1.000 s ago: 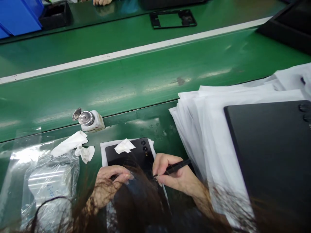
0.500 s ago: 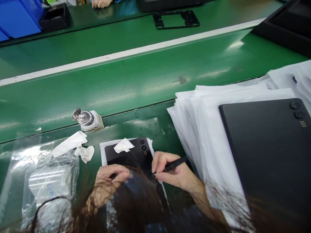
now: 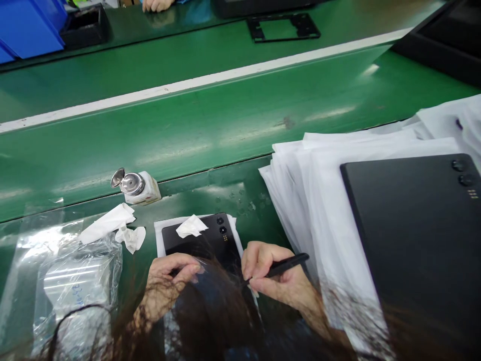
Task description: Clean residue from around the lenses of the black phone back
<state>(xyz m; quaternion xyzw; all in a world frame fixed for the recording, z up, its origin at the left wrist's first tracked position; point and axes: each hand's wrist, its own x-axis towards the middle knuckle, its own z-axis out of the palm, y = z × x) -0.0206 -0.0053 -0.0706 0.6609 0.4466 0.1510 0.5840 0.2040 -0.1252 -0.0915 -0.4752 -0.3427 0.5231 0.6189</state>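
Below me lies a black tablet (image 3: 199, 245), camera end away from me, on a white foam sleeve (image 3: 160, 238); dark hair hides its near part. A crumpled white wipe (image 3: 191, 226) rests on its far end. My left hand (image 3: 171, 276) is pinched closed over the tablet's left side; something thin and clear may be at its fingertips, but I cannot make it out. My right hand (image 3: 276, 276) grips a slim black pen-like tool (image 3: 287, 264), its tip low by the tablet's right edge and its rear end pointing up right.
A pump bottle (image 3: 141, 188) with its metal lid up stands behind more wipes (image 3: 108, 223). Plastic bags (image 3: 78, 286) lie at left. At right, another tablet (image 3: 413, 225) rests on stacked white sleeves (image 3: 293, 170). Beyond runs a green conveyor (image 3: 195, 65) carrying a black frame (image 3: 283, 27); a co-worker's hand (image 3: 156, 5) is behind.
My right hand has shifted right and slightly toward me with the black tool. My left hand has hardly moved. The black frame on the conveyor has travelled right.
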